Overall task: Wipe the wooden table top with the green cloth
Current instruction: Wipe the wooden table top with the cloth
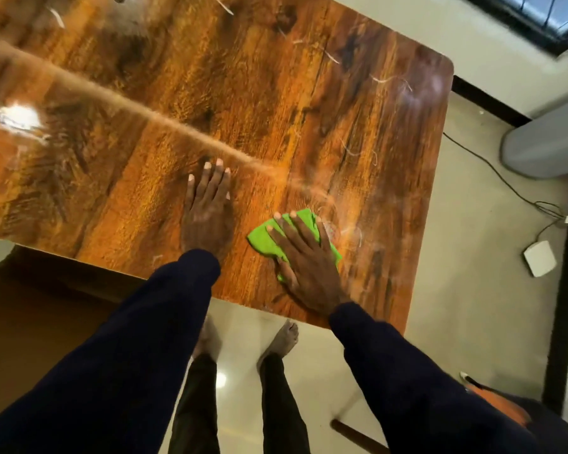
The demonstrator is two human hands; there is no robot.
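The glossy wooden table top (210, 93) fills the upper left of the head view, with pale scratches and smears toward its right end. A bright green cloth (263, 239) lies flat on it close to the near edge. My right hand (304, 260) presses down on the cloth with fingers spread, covering most of it. My left hand (207, 208) rests flat on the bare wood just left of the cloth, fingers together, holding nothing. Both arms wear dark blue sleeves.
My bare feet (279, 342) stand on pale floor tiles below the table's near edge. A cable (505, 181) and a white box (540, 258) lie on the floor to the right. A grey rounded object (548, 142) stands beyond. A dark wooden leg (358, 435) shows at the bottom.
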